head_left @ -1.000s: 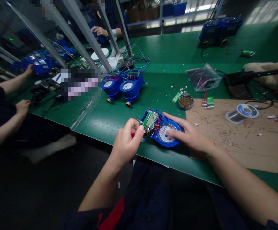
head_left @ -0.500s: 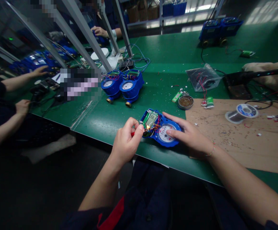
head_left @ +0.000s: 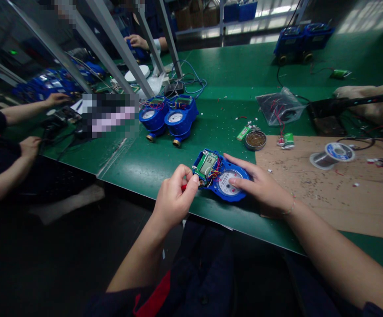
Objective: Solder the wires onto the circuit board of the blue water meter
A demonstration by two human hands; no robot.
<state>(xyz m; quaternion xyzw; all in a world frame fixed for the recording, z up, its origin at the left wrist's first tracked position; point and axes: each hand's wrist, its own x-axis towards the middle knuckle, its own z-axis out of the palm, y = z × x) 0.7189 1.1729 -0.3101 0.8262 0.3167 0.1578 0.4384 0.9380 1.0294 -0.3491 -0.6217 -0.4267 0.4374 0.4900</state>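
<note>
My right hand (head_left: 260, 182) grips a blue water meter (head_left: 240, 193), its thumb lying on the round dial and fingers around the far side. The meter's top is uncovered, showing a green circuit board (head_left: 209, 162) with a small display and red, yellow and black wires. Close against the near-left corner of that board, my left hand (head_left: 174, 193) is closed around a red lighter (head_left: 184, 187), mostly hidden by the fingers. No flame shows at its tip.
Two more water meters (head_left: 178, 125) stand ahead to the left. Rightward are a round tin (head_left: 256, 140), a green battery (head_left: 289, 141), a solder spool (head_left: 333, 156) and cardboard (head_left: 310, 202). Metal posts (head_left: 122, 66) rise at left, near a co-worker's hands (head_left: 29, 147).
A small yellow flame beside the wires has gone out. My left hand has shifted slightly, while the meter stays in my right hand. The co-worker's far hand at left has moved a little.
</note>
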